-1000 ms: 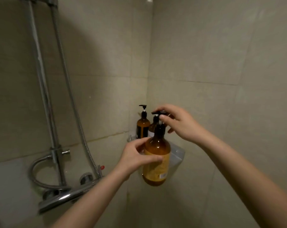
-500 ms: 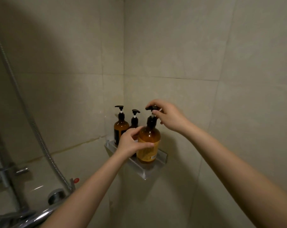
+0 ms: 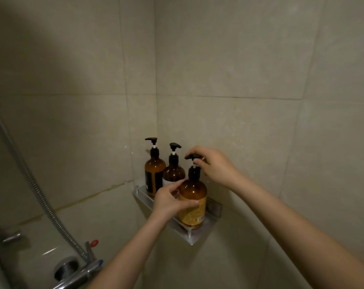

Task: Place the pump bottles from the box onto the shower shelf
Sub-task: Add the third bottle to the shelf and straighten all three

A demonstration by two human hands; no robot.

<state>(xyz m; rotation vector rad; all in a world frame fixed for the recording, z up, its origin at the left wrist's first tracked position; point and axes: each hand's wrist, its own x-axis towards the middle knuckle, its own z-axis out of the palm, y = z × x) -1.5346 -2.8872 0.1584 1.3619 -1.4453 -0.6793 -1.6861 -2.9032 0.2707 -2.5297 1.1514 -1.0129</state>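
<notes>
A single head-worn wide-angle camera faces a tiled shower corner, tilted slightly downward at arm's length from the corner shelf [image 3: 194, 236]. Both forearms enter from the bottom edge; the shower hose [image 3: 30, 180] and mixer valve [image 3: 76, 274] sit at lower left.

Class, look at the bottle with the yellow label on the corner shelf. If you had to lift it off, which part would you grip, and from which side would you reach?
Grip the yellow-label bottle around its wide round body, reaching from the open front of the shelf. Walls close off the back, two other bottles crowd its left, and the thin pump would probably give a poor hold.
</notes>
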